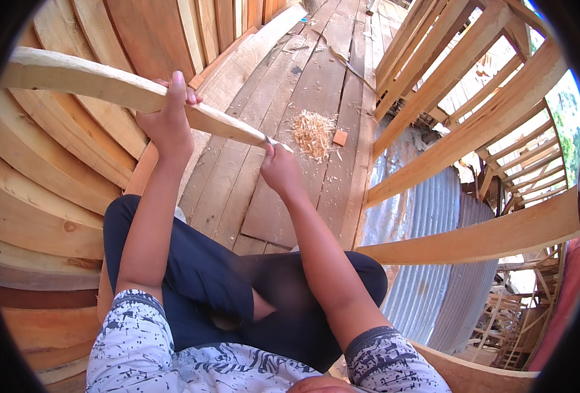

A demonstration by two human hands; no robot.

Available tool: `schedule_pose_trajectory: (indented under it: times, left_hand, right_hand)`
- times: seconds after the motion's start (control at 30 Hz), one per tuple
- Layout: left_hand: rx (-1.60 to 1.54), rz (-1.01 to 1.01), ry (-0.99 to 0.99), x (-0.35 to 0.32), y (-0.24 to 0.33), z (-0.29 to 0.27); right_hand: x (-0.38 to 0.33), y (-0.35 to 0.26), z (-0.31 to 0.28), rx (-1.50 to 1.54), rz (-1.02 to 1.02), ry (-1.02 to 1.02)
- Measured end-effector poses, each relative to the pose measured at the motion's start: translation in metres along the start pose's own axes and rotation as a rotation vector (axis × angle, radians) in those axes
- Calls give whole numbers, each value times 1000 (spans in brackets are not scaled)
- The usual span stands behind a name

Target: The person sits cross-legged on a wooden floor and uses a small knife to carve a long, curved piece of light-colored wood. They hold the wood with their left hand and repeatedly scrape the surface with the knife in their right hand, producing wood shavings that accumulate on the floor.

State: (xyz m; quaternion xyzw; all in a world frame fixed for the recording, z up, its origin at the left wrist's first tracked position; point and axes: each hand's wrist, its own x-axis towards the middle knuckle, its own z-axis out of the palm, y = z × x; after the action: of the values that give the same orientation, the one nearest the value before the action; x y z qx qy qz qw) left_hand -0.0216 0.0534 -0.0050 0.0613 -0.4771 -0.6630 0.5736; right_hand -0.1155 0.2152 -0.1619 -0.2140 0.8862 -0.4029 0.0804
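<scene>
A long, pale, roughly shaved wooden pole (107, 84) slants from the upper left down to the middle of the view. My left hand (165, 124) is closed around it, thumb pointing up and fingertips showing on the far side. At the pole's thin near end my right hand (282, 169) is clenched on what looks like a knife (268, 139); only a bit of its grey blade shows against the wood, and the fist hides the rest. Just beyond this hand a heap of wood shavings (314, 133) lies on the plank floor (244, 177).
A small orange-brown wood block (340, 137) sits beside the shavings. Upright boards (48, 177) form a wall close on my left. On my right stands an open railing of slats (467, 164), with corrugated metal sheets (427, 223) below it. A thin strip (345, 60) lies farther along the floor.
</scene>
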Motion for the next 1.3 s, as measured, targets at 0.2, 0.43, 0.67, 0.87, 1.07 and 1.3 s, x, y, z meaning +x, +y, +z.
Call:
schedule_pose_trajectory:
  times: [0.2, 0.43, 0.67, 0.87, 1.07, 1.3]
  left_hand:
    - [70, 10, 84, 1, 2, -9]
    - [32, -4, 18, -1, 0, 11]
    - [23, -40, -50, 3, 1, -6]
    - [35, -28, -70, 4, 3, -12]
    - [50, 3, -64, 2, 2, 3]
    - [74, 17, -50, 3, 2, -5]
  right_hand:
    - [10, -12, -6, -112, -50, -136]
    - [25, 43, -4, -129, 38, 35]
    - [11, -34, -35, -69, -120, -53]
    - [12, -44, -34, -277, -27, -149]
    - [17, 25, -10, -226, 185, 18]
    - [14, -15, -22, -175, 37, -128]
